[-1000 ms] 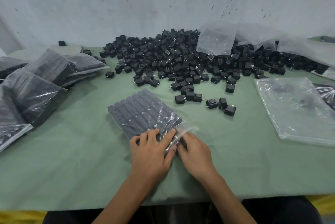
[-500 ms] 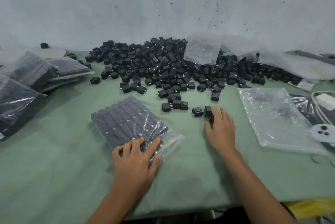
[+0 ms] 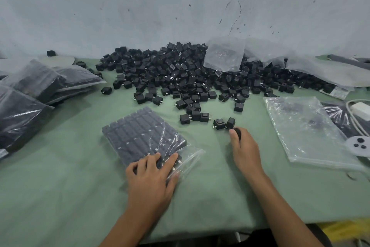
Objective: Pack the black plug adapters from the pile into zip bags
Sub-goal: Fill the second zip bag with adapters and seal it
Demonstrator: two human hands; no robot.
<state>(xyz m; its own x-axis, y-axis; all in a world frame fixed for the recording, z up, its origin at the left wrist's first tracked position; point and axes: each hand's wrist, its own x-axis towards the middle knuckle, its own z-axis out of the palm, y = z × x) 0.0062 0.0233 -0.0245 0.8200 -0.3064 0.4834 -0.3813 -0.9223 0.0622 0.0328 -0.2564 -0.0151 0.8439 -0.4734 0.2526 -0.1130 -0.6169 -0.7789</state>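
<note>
1. The left hand (image 3: 150, 176) lies flat on the full zip bag (image 3: 140, 136). Its fingers are spread out and press the near end down. It grips nothing.
2. The full zip bag lies in the middle of the green worktop (image 3: 70, 166). Neat rows of black plugs fill it. Its loose clear end sticks out just to the right of the left hand.
3. The right hand (image 3: 245, 148) is on the worktop to the right of that bag. Its fingers curl round a black adapter (image 3: 238, 132).
4. Two loose adapters (image 3: 219, 123) sit side by side just past the right hand's fingertips.
5. The big pile (image 3: 180, 74) of black plug adapters lies at the back, against the wall. Some have rolled out toward the hands.
6. An empty zip bag (image 3: 300, 130) lies flat on the right, near the right hand but not touching it.
7. Packed bags (image 3: 30, 90) are stacked on the left side.
8. A white label (image 3: 336, 91) peeks out at the far right of the pile. It is too blurry to read.
</note>
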